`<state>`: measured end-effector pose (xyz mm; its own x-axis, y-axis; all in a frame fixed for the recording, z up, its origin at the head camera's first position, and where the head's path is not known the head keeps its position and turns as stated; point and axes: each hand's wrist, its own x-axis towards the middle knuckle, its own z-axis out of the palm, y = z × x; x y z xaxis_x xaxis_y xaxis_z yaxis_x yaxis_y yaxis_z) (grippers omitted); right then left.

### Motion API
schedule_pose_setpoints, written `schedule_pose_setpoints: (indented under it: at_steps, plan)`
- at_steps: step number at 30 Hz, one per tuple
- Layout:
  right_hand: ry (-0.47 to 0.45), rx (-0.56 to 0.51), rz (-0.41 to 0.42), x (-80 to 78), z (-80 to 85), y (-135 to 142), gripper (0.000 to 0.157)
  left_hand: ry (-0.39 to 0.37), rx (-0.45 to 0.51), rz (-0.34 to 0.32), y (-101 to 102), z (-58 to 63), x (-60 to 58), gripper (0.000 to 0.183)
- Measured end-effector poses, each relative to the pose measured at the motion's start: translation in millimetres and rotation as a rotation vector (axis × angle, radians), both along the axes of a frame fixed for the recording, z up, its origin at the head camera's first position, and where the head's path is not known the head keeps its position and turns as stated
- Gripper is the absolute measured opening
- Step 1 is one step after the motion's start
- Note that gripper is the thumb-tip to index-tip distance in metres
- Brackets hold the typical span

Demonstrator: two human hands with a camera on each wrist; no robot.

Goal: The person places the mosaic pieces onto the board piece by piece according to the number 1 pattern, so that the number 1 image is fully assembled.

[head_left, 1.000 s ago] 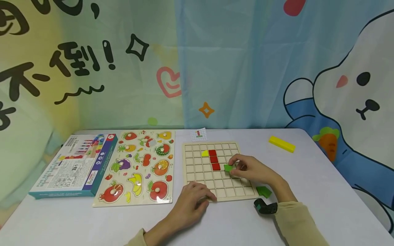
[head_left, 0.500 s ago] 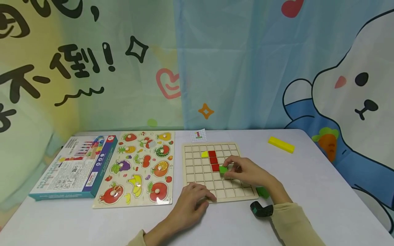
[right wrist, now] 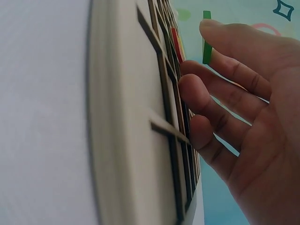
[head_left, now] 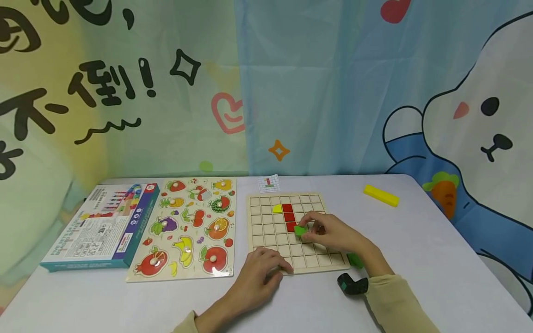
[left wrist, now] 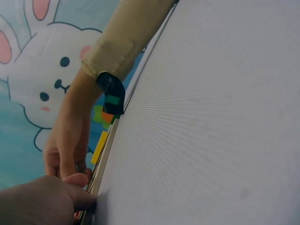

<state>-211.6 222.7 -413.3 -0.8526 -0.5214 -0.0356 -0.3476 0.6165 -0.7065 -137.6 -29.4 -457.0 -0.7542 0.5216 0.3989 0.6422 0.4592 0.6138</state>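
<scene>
My right hand (head_left: pixel 333 231) pinches a small green square tile (head_left: pixel 299 230) between thumb and fingertips, over the wooden grid board (head_left: pixel 268 240). In the right wrist view the tile (right wrist: pixel 207 37) appears edge-on, raised off the board's surface. Red squares (head_left: pixel 289 217) form a short column just beside it in the head view, with a yellow square (head_left: pixel 277 209) left of the column's top. My left hand (head_left: pixel 261 273) rests at the board's near edge, its fingers relaxed and its fingertips touching the rim.
More green pieces (head_left: pixel 355 260) lie by the board's right corner, partly behind the right wrist. A yellow bar (head_left: pixel 381 195) lies at the back right. Behind the board is a small pattern card (head_left: pixel 269 183). Leftward are a fruit puzzle board (head_left: pixel 179 231) and a flat box (head_left: pixel 100 222).
My right hand has carried the green tile leftward across the grid, up to the lower end of the red column. The left hand has stayed in place.
</scene>
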Motion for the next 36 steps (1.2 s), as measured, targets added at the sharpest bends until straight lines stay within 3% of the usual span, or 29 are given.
schedule_pose_setpoints:
  at_steps: [18, 36]
  plan:
    - [0.084, 0.015, 0.031, 0.9, -1.7, -15, 0.028, 0.022, -0.002, -0.009, 0, 0.2, -0.8, 0.024]
    - [0.145, 0.094, -0.003, 3.5, -3.9, -37, 0.029, 0.009, -0.022, -0.008, 0, 0.7, -1.9, 0.020]
